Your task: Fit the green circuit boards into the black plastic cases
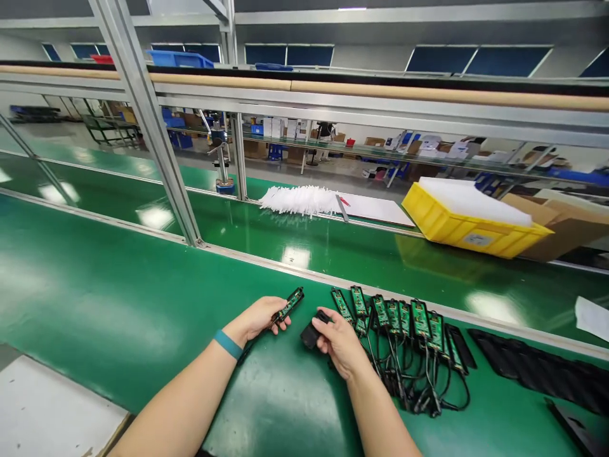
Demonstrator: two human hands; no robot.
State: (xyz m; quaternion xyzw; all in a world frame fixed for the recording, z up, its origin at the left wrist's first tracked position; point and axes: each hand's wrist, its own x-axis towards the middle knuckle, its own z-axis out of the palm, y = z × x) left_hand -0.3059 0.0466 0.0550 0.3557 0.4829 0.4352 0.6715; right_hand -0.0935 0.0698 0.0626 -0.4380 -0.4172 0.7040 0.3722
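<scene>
Green counter (pixel 95 273) fills the foreground; bare surface at left gives elbow room. Beyond the near rail, a yellow bin (pixel 480 231) contains white material. Far right, dark flat pieces (pixel 537 371) overlap in a row, presumably for easy picking. Wired circuit boards (pixel 421 317) lie grouped, cables bunched towards the person, likely to limit tangling. Left hand (pixel 259 317): fingers closed around the lower end of one cased board (pixel 291 303), above the counter, circuitry left visible. Right hand (pixel 340 339): fingers pinched on a black block (pixel 310 333), near that board but apart, probably for close comparison.
</scene>
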